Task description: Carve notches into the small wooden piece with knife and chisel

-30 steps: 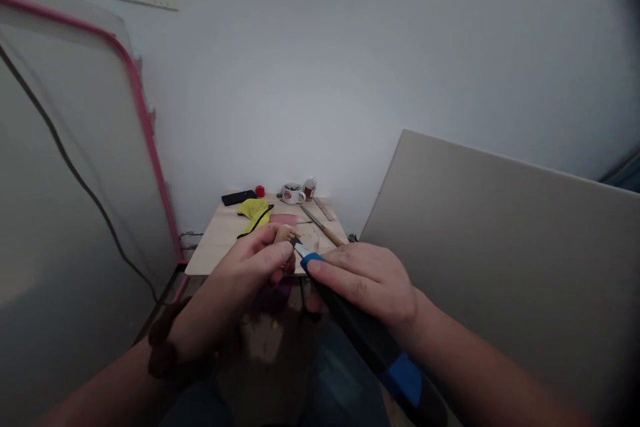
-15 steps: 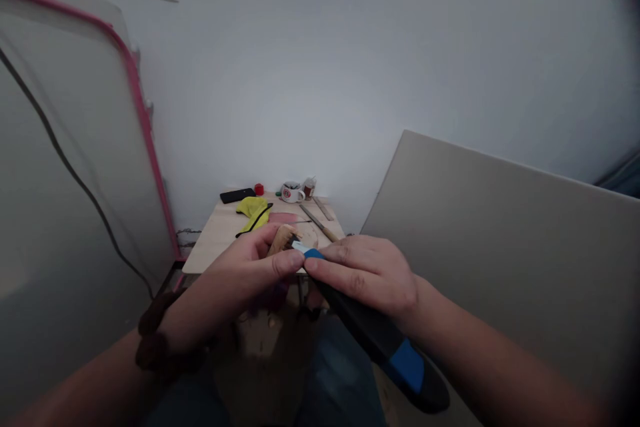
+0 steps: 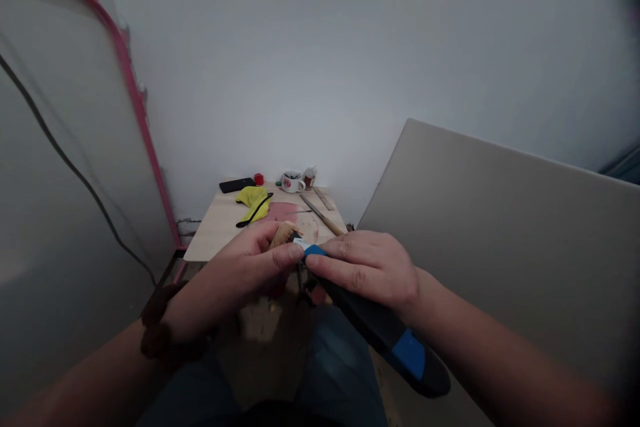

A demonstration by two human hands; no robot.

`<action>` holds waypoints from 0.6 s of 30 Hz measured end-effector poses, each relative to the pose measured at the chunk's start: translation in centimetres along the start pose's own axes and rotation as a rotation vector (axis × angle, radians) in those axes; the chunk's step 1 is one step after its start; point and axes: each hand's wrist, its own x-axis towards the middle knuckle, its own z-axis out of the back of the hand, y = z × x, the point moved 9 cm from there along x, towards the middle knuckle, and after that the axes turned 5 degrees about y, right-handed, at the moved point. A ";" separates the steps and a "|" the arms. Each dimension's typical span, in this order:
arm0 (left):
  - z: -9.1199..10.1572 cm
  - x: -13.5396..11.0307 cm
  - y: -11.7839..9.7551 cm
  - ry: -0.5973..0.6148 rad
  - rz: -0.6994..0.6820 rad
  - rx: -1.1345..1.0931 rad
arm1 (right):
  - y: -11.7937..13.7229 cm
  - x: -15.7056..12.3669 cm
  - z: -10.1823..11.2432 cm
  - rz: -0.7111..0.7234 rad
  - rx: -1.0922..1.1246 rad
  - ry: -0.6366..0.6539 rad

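My left hand (image 3: 265, 250) grips a small carved piece of wood (image 3: 283, 234), its thumb pressed close to the blade of a chisel. The chisel (image 3: 373, 327) has a thick black handle with blue patches, slanting down to the right toward me. My right hand (image 3: 373, 270) is closed over the front of that handle, fingers pointing left. A short pale blade meets the notched face of the wood. The blade's very tip is hard to make out, and the left fingers under the wood are hidden.
Beyond my hands, a small wooden table (image 3: 213, 233) holds a yellow cloth (image 3: 255, 203), a black phone (image 3: 237, 185), a white mug (image 3: 292, 182), a small jar (image 3: 309, 177) and a wooden-handled tool (image 3: 327, 221). A large grey panel (image 3: 490, 227) leans at right; a pink frame (image 3: 137, 103) stands left.
The view has tilted slightly down, so the table and its things sit higher. Both hands keep their hold on the wood and chisel, with hardly any shift between them.
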 end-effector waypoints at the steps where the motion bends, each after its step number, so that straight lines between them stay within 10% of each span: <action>1: 0.0 0.0 0.1 0.005 0.005 -0.006 | 0.8 0.0 -0.8 0.104 -0.013 0.104; 18: -1.3 -0.3 0.6 0.149 0.002 -0.201 | 1.3 -0.5 -0.9 0.207 -0.033 0.065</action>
